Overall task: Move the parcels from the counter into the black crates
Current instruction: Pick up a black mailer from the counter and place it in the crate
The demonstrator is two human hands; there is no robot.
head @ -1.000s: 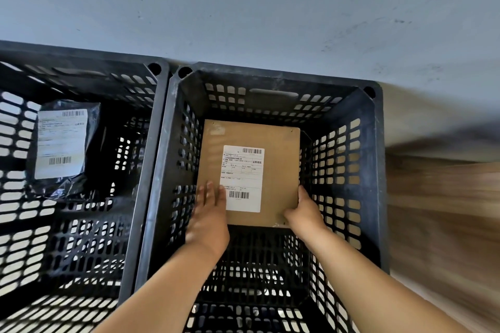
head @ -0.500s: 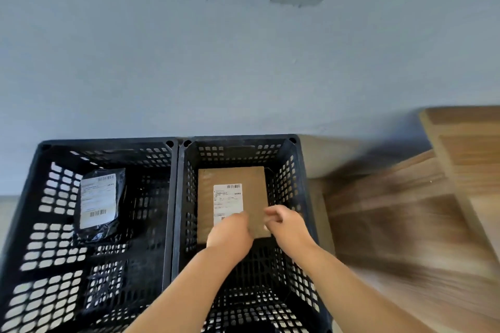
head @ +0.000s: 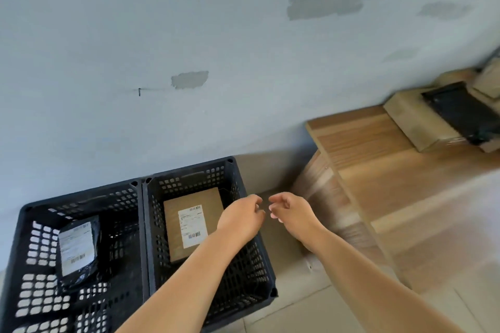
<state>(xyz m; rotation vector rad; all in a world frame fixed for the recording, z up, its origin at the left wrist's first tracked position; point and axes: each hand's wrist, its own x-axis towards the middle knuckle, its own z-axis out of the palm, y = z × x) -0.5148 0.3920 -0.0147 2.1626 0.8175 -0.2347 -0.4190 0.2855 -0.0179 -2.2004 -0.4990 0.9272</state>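
Both hands hang empty with loosely curled fingers, the left hand (head: 240, 220) over the right crate (head: 259, 265), the right hand (head: 292, 213) just past its rim. The next parcels (head: 438, 119) lie on the desk (head: 378, 159), up and to the right, long axis slanting away; the right hand's grip is nearer.

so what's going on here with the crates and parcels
A person is loading parcels into two black crates on the floor. The brown cardboard parcel lies in the right crate, a black plastic mailer in the left crate. Both hands, left hand and right hand, are empty above the crate's right edge. More parcels wait on the wooden counter.
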